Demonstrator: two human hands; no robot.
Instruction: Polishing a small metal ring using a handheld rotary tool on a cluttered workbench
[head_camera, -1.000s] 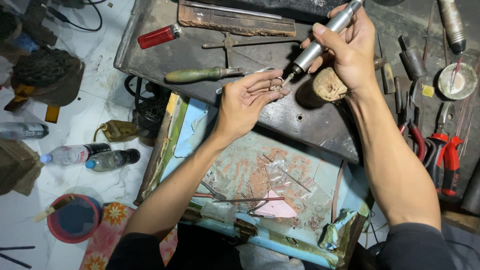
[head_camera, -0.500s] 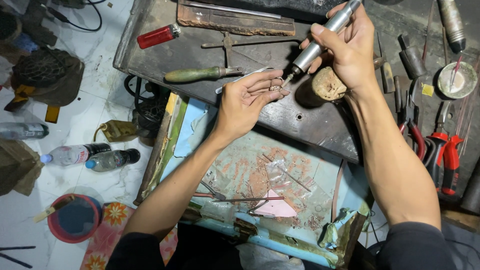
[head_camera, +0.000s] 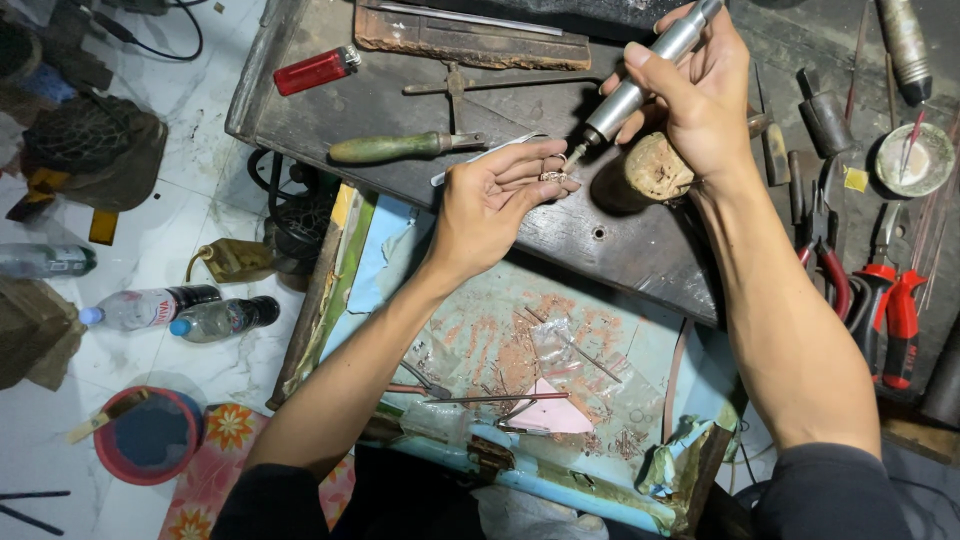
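Near edge: open pale-blue wooden drawer (head_camera: 640, 345), metal scraps inside, set below the dark worn wooden workbench (head_camera: 400, 120).

Left hand (head_camera: 495, 200): forearm reaching up over the drawer, palm up, fingers curled at the bench's near edge, tips pinching a small silvery metal ring (head_camera: 553, 176).

Right hand (head_camera: 700, 95): forearm coming in from the right, wrist bent, fingers wrapped shut around a slim silver rotary handpiece (head_camera: 640, 80), held like a pen. Its tip angles down-left and meets the ring at the left fingertips.

Just behind the ring: green-handled file (head_camera: 400, 148). Beside the right hand: rounded cork-coloured block (head_camera: 658, 168). Far left corner: red lighter (head_camera: 315, 70).
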